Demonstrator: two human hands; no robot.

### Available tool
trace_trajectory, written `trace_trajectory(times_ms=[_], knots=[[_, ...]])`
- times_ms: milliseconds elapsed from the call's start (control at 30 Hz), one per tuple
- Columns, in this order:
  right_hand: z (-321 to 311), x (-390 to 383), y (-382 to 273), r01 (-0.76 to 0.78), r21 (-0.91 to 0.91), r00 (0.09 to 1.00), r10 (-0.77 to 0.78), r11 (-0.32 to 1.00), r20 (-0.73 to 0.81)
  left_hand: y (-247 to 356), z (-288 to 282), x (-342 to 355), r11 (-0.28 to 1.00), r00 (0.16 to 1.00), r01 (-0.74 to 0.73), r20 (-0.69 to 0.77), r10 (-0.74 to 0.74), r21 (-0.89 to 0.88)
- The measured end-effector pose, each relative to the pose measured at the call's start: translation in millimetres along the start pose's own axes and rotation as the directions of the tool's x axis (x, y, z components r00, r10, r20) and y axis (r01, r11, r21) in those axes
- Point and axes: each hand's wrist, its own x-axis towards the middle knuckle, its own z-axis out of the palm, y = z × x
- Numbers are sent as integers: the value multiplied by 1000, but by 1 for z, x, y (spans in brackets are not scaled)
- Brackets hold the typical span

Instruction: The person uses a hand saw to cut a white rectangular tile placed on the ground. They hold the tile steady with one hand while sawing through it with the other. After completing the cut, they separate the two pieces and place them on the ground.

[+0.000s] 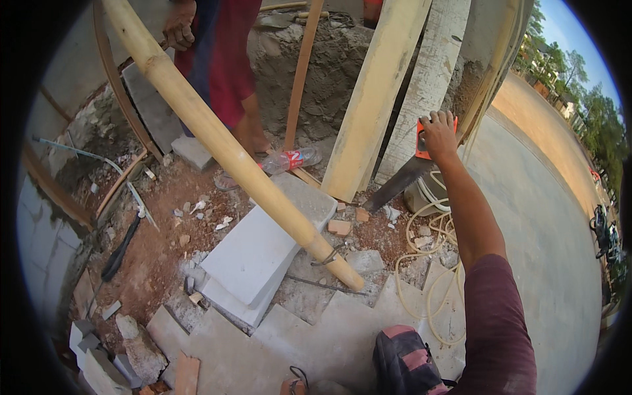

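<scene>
My right hand (pixel 440 135) is closed round the orange-red handle of a hand saw (pixel 401 181). The dark blade slants down and to the left, its tip near the foot of two upright planks. A yellowish plank (pixel 378 92) and a whitish, worn plank (pixel 431 72) lean beside it. Just under my right wrist stands a white bucket (pixel 424 195), partly behind the saw. A pale hose (pixel 431 303) lies in loops below the bucket. My left hand does not show.
A thick bamboo pole (pixel 224 148) slants across the middle, over white blocks (pixel 253 253). Another person (pixel 220 66) stands behind it, near a plastic bottle (pixel 289 160). A dark backpack (pixel 408 362) sits at the bottom. Rubble and broken blocks (pixel 141 349) lie left.
</scene>
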Motion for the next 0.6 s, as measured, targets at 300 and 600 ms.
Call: trace_trajectory(times_ms=[300,600], knots=[[40,-73,-78,-58,593,963,201,803,-178,-1,21,-4,997,996,-63,-68,60,-48],[-115,-368,-193,-561,828,778,-340,4,529,-85,53,48,766,796,-527,-101,596,369]])
